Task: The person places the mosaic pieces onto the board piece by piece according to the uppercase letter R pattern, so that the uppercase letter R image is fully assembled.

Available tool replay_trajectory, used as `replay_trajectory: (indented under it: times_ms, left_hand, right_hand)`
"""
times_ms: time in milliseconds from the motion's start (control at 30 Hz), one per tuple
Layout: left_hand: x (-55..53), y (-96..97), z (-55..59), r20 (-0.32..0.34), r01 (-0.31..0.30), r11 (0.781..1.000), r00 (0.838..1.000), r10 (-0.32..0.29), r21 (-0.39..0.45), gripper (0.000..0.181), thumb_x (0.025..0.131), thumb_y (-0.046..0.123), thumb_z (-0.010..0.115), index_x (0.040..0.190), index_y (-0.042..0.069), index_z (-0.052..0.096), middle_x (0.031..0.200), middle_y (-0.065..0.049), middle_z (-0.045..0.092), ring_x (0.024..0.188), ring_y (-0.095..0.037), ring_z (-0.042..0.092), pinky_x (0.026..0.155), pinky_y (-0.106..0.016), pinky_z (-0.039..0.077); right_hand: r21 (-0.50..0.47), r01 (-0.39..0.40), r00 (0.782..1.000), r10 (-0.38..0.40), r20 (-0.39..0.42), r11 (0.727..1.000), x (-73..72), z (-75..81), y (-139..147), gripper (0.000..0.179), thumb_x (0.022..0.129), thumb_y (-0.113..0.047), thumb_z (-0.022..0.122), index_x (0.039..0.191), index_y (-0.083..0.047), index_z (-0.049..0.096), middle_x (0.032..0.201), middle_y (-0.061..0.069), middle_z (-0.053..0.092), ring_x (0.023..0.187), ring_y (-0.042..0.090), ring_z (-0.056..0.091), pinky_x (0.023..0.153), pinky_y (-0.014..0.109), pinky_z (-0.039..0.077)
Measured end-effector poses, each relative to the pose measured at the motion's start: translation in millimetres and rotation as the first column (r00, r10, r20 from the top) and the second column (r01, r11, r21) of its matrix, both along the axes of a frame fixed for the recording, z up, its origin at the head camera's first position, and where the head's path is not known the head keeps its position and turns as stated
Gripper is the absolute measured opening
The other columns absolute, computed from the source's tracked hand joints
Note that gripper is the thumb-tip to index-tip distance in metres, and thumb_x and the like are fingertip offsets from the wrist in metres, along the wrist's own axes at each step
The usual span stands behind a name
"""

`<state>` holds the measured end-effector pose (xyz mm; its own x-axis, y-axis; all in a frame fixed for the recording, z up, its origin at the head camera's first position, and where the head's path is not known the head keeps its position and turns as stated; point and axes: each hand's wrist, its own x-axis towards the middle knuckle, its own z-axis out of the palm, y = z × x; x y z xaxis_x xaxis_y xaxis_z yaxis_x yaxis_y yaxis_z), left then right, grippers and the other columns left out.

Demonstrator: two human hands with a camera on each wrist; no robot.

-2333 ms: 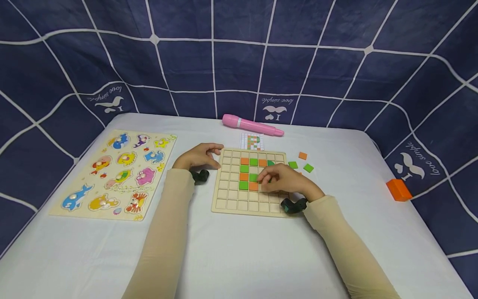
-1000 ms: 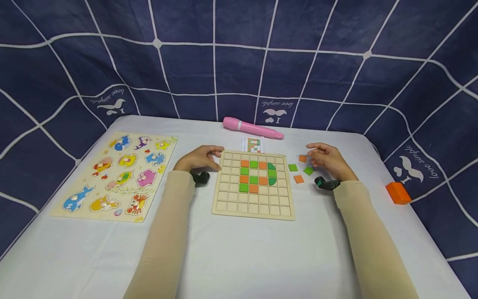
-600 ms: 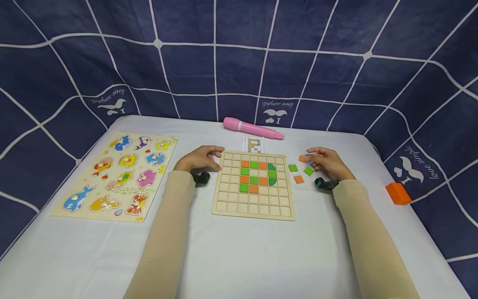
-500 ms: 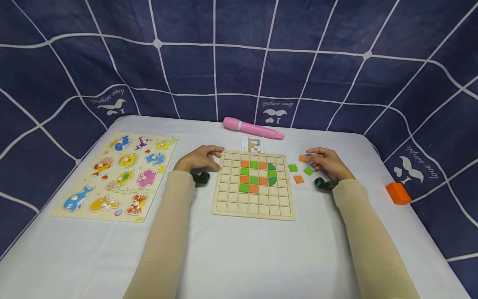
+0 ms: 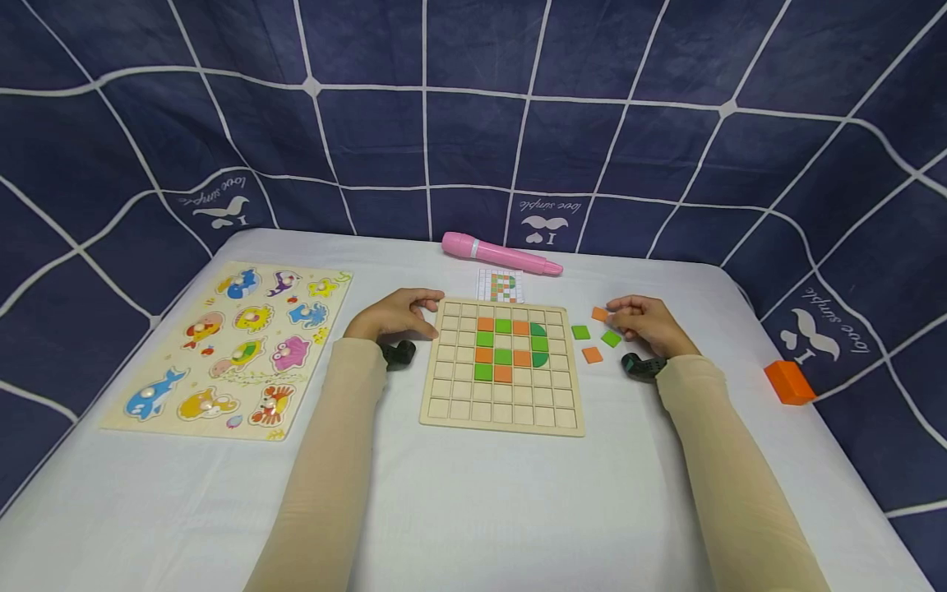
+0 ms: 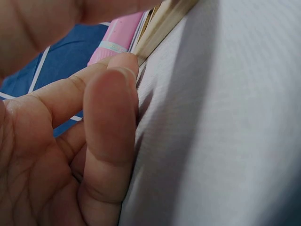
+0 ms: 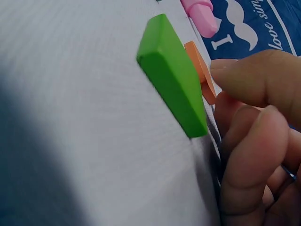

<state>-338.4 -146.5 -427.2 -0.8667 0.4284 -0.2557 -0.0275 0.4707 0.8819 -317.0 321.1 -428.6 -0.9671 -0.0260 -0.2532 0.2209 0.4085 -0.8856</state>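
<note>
A square wooden grid board [image 5: 503, 415] lies mid-table, with green and orange tiles set in its cells, including dark green rounded ones at the right. My left hand [image 5: 395, 314] rests by its left edge, thumb against the side and fingers near the far corner. Right of the board, two green tiles and two orange ones lie loose. My right hand [image 5: 647, 322] is low over the table, its fingertips at the far orange tile [image 5: 600, 314]. In the right wrist view, a fingertip overlaps the edge of that orange tile [image 7: 200, 68], behind a green tile [image 7: 174, 80].
A pattern card [image 5: 500, 286] and a pink microphone-shaped toy [image 5: 503, 253] lie beyond the board. A sea-animal peg puzzle [image 5: 229, 353] is at the left. An orange block [image 5: 789, 383] stands at the right edge, by the blue checked cloth [image 5: 577, 131].
My right hand has moved from over the board to the loose tiles at the right, uncovering an orange tile in the grid; lately its fingertips have settled at the far orange tile. The left hand stays.
</note>
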Motion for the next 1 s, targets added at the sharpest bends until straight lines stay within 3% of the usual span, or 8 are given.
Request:
replay_trajectory:
  times_ms: [300, 633, 1000]
  left_hand:
    - [0.6, -0.9, 0.2, 0.005, -0.003, 1.0, 1.0, 0.002, 0.011, 0.087, 0.082, -0.004, 0.085, 0.161, 0.002, 0.049, 0.13, -0.013, 0.055, 0.089, -0.018, 0.051, 0.08, -0.022, 0.043]
    - [-0.7, -1.6, -0.4, 0.009, -0.009, 1.0, 1.0, 0.009, 0.021, 0.087, 0.083, -0.006, 0.085, 0.161, 0.001, 0.049, 0.13, -0.013, 0.055, 0.087, -0.017, 0.051, 0.08, -0.022, 0.043]
    - [-1.7, 0.0, -0.5, 0.003, -0.004, 1.0, 1.0, 0.004, 0.017, 0.087, 0.082, -0.005, 0.086, 0.161, 0.001, 0.049, 0.13, -0.012, 0.056, 0.087, -0.016, 0.051, 0.079, -0.022, 0.043]
  right_hand:
    - [0.043, 0.015, 0.999, -0.017, 0.037, 0.999, -0.9, 3.1, -4.2, 0.056, 0.096, -0.005, 0.078, 0.146, 0.008, 0.055, 0.08, -0.009, 0.061, 0.067, 0.005, 0.054, 0.062, 0.017, 0.05]
    - [0.075, 0.029, 0.999, -0.032, 0.035, 0.997, -1.4, 5.9, -7.7, 0.048, 0.096, -0.004, 0.077, 0.139, 0.009, 0.059, 0.08, -0.008, 0.062, 0.065, 0.005, 0.055, 0.061, 0.018, 0.051]
    - [0.128, -0.037, 0.999, 0.037, 0.005, 0.991, 1.5, 5.0, -4.6, 0.046, 0.098, -0.01, 0.077, 0.137, 0.009, 0.06, 0.089, -0.004, 0.064, 0.073, 0.006, 0.058, 0.066, 0.02, 0.055]
